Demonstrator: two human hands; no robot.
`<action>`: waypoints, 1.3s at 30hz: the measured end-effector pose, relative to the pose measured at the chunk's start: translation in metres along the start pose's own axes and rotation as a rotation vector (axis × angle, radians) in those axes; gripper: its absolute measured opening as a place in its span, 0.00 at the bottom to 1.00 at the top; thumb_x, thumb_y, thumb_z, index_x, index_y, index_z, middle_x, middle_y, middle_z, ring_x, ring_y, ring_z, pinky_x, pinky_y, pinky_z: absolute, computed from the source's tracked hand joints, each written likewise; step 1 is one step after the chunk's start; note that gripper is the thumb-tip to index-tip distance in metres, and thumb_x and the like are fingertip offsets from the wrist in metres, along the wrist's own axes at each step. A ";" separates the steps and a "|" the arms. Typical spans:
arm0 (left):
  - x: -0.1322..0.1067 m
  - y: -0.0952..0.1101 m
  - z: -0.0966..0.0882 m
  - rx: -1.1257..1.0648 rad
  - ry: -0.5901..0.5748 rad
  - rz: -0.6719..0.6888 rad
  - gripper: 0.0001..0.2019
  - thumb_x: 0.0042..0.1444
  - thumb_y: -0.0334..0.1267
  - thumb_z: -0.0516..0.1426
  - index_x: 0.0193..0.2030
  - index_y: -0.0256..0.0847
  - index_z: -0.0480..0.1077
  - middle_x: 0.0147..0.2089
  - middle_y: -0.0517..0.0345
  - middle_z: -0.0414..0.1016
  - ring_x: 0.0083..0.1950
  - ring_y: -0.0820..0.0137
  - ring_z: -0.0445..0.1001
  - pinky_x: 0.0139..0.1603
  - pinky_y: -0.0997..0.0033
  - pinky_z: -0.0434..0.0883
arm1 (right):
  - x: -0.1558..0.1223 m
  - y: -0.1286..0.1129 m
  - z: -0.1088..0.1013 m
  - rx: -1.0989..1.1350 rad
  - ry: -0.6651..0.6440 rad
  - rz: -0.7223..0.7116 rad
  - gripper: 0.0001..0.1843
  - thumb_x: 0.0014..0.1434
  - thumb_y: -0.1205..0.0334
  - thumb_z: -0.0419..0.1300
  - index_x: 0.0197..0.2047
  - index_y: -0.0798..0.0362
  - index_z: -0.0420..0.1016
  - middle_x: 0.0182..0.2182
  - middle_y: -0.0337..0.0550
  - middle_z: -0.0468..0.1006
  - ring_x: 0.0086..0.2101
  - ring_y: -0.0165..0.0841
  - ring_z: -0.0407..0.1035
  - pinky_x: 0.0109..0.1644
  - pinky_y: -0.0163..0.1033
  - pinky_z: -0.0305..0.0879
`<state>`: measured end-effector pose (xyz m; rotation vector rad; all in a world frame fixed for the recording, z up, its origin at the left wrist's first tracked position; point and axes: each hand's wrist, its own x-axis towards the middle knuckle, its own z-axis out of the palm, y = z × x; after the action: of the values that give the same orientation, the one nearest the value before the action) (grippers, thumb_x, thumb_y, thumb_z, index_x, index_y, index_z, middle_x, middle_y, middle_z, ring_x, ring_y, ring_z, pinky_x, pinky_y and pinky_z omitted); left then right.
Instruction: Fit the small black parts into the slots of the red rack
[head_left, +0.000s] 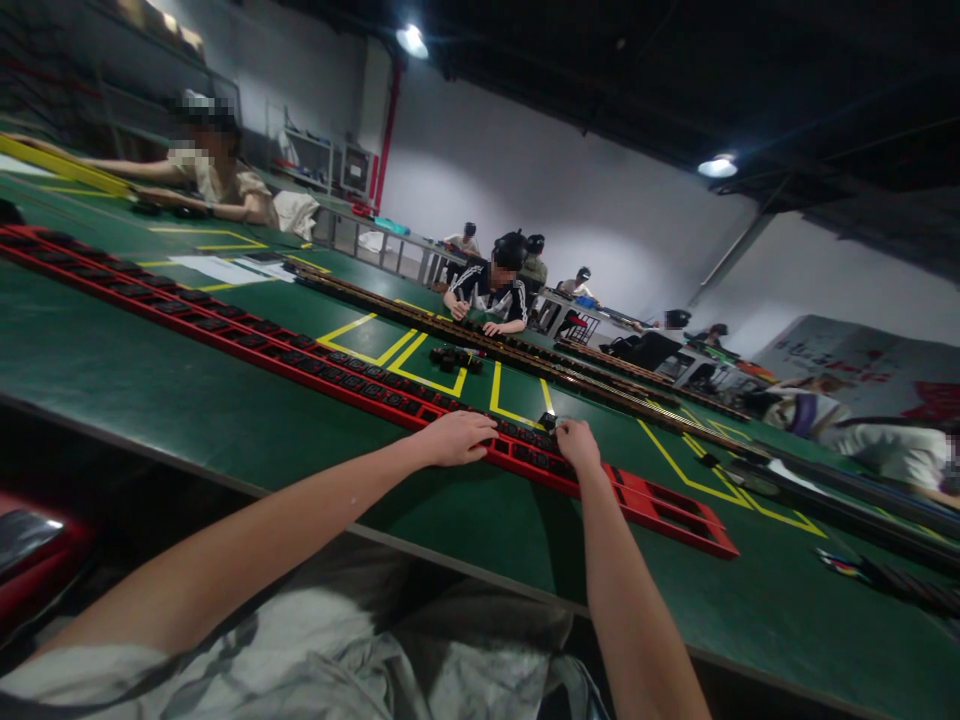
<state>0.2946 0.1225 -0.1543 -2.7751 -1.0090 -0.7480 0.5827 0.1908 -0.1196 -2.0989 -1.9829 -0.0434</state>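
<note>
A long red frame (660, 500) lies across the green table, with rows of black square modules (360, 383) set in it. My left hand (461, 438) rests on the frame, palm down, its fingers stretched over the modules. To its right, my right hand (577, 443) is closed at the frame's far edge. A small black part (550, 421) shows at its fingertips, apparently pinched there. Right of that hand, the frame's end has rectangular openings.
Beyond the frame, loose black parts (455, 359) lie on the green tabletop (315, 450) among yellow tape outlines (517, 412). Long dark rails (405, 308) run behind. A person (491, 285) works across the table; others sit left, right and farther back. Papers (225, 268) lie at the left.
</note>
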 end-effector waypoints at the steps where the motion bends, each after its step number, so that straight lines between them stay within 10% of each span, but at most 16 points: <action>1: 0.000 0.000 0.000 0.001 0.004 0.003 0.18 0.62 0.40 0.54 0.58 0.41 0.70 0.63 0.48 0.70 0.63 0.61 0.68 0.65 0.60 0.64 | 0.000 0.000 0.000 -0.001 0.001 -0.004 0.19 0.66 0.61 0.48 0.46 0.56 0.79 0.51 0.56 0.72 0.44 0.39 0.72 0.50 0.39 0.64; 39: 0.000 -0.002 0.003 0.005 0.035 0.014 0.17 0.62 0.40 0.55 0.56 0.41 0.70 0.61 0.49 0.72 0.62 0.62 0.70 0.64 0.62 0.65 | 0.009 0.004 0.009 0.146 0.116 -0.059 0.18 0.68 0.65 0.42 0.47 0.57 0.72 0.42 0.57 0.78 0.42 0.41 0.73 0.44 0.39 0.63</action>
<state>0.2943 0.1251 -0.1570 -2.7513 -0.9826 -0.7886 0.5862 0.2012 -0.1275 -1.9037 -1.9191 -0.0292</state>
